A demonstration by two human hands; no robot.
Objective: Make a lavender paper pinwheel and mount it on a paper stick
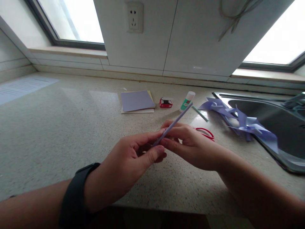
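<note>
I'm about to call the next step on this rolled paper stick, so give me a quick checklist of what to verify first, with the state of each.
1. Both hands on the paper stick: ok; left hand and right hand pinch its near end.
2. Stick rolled tight: cannot tell; the near end is hidden by fingers.
3. Glue stick within reach: ok; it lies on the counter, cap on.
4. Scissors at hand: ok; red handles show behind the right hand.
5. Spare paper: ok; stacked beyond the hands.

Two hands roll a thin lilac paper stick above the speckled stone counter (59, 133).
Left hand (126, 165) and right hand (190, 144) pinch the lilac paper stick (173, 124); red-handled scissors (206, 132) lie just behind the right hand.
</note>
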